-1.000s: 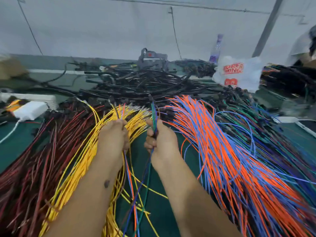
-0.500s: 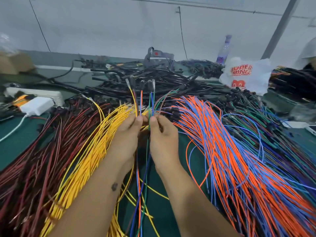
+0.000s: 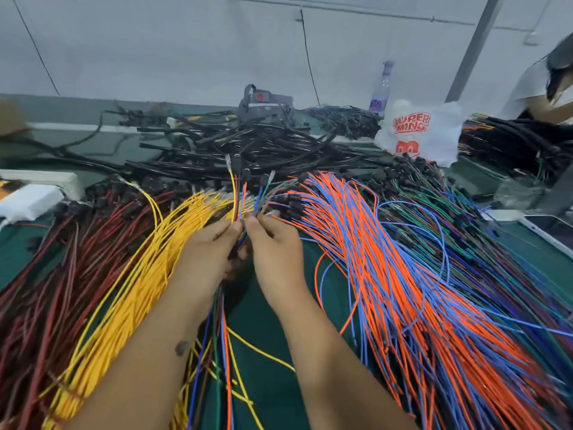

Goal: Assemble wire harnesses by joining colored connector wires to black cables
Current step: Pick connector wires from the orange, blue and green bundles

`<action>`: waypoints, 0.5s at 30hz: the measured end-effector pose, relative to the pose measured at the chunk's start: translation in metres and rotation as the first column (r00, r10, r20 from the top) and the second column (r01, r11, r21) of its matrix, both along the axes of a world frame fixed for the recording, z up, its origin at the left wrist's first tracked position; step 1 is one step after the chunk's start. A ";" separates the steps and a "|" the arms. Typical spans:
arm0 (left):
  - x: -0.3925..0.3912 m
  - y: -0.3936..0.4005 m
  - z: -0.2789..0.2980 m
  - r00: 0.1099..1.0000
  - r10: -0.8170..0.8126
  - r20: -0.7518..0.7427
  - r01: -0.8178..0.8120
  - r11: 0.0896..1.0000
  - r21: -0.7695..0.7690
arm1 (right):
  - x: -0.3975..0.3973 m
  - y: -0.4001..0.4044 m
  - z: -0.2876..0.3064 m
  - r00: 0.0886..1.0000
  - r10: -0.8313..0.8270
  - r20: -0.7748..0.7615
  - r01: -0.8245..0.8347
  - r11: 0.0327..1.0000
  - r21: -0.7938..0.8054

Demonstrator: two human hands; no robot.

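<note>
Left hand (image 3: 214, 252) and right hand (image 3: 274, 243) are now pinching one small wire bundle (image 3: 245, 197) together, fingertips touching, above the green mat (image 3: 263, 352). A second ago they were apart; now tips are fanning upward (connector ends roughly level). Bundle's being evened out, black cables (image 3: 248, 147) untouched behind.

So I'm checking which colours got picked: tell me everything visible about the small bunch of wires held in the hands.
The small bunch of wires is a handful of thin insulated strands: yellow, red, orange, blue and green. Their far ends fan upward, tipped with small dark or metal terminals. The left hand and right hand pinch it side by side above the green table. Its tails hang down between the forearms.
</note>
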State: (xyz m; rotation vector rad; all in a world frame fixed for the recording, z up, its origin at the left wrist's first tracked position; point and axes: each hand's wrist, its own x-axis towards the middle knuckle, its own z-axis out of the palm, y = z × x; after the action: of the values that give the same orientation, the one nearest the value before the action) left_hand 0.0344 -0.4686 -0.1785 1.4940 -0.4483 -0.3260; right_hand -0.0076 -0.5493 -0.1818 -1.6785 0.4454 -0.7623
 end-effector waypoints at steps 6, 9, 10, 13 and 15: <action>-0.006 -0.001 0.006 0.997 -0.080 -0.004 0.080 0.995 0.052 | -0.005 0.002 0.000 0.987 -0.108 0.122 0.149 0.901 -0.407; -0.007 0.000 0.006 0.997 -0.082 0.014 0.081 0.995 0.049 | -0.005 0.000 -0.001 0.984 -0.085 0.160 0.145 0.898 -0.415; -0.007 0.000 0.006 0.997 -0.079 0.019 0.077 0.994 0.073 | -0.004 -0.001 0.000 0.990 -0.066 0.125 0.105 0.937 -0.333; -0.006 -0.001 0.001 0.995 -0.060 0.086 0.039 0.974 0.224 | 0.000 -0.007 -0.004 0.999 -0.041 0.032 0.039 0.998 0.046; -0.005 -0.002 0.000 0.992 -0.051 0.111 0.018 0.961 0.277 | 0.003 -0.012 -0.005 0.999 -0.032 0.018 0.029 0.987 0.160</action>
State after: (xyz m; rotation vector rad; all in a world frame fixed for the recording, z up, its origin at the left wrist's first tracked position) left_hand 0.0298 -0.4710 -0.1786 1.7853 -0.5399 -0.3396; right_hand -0.0048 -0.5612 -0.1871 -1.5161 0.5059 -0.7451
